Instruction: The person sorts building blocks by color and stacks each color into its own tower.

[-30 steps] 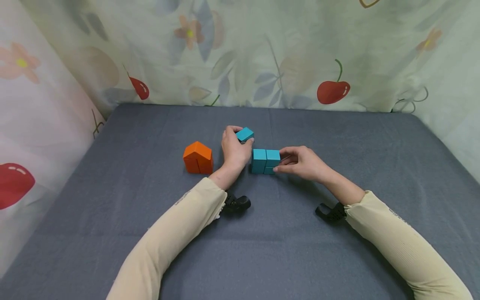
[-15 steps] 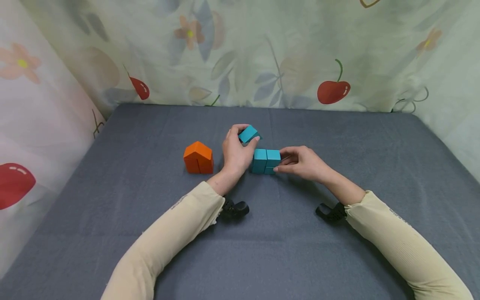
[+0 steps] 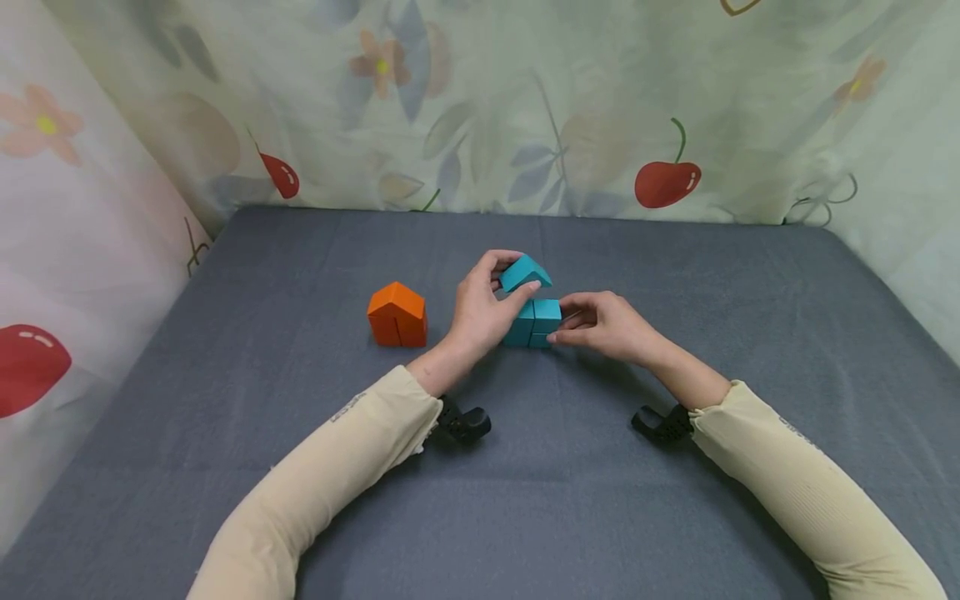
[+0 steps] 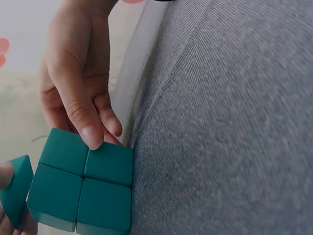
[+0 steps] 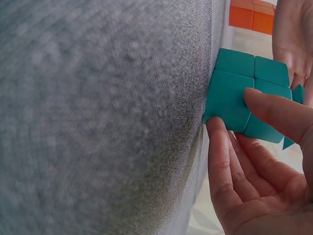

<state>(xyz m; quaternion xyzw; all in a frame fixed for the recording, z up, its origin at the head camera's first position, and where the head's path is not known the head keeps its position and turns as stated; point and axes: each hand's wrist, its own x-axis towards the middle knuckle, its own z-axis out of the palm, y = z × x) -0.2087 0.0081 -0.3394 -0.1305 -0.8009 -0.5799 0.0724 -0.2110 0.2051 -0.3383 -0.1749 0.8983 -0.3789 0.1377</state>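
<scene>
My left hand (image 3: 480, 308) pinches a blue triangular prism block (image 3: 527, 272) between thumb and fingers, just above a stack of blue cube blocks (image 3: 547, 317). In the left wrist view the prism (image 4: 17, 188) stands apart from the top of the stack (image 4: 105, 203), which is two wide and two high. My right hand (image 3: 611, 327) holds the stack's right side, thumb on the near face. The right wrist view shows its thumb and fingertips touching the lower and upper cubes (image 5: 230, 100). The left hand hides part of the stack's top left in the head view.
Left of the blue stack stands a small orange block house (image 3: 397, 315) with a pointed roof. Everything rests on a grey cloth-covered table (image 3: 517, 517). A printed curtain (image 3: 480, 108) hangs behind the table's far edge and along its sides.
The left hand has carried the blue prism to the right, from beside the stack to over it, turning its peak upward. The right hand and the stack have stayed put.
</scene>
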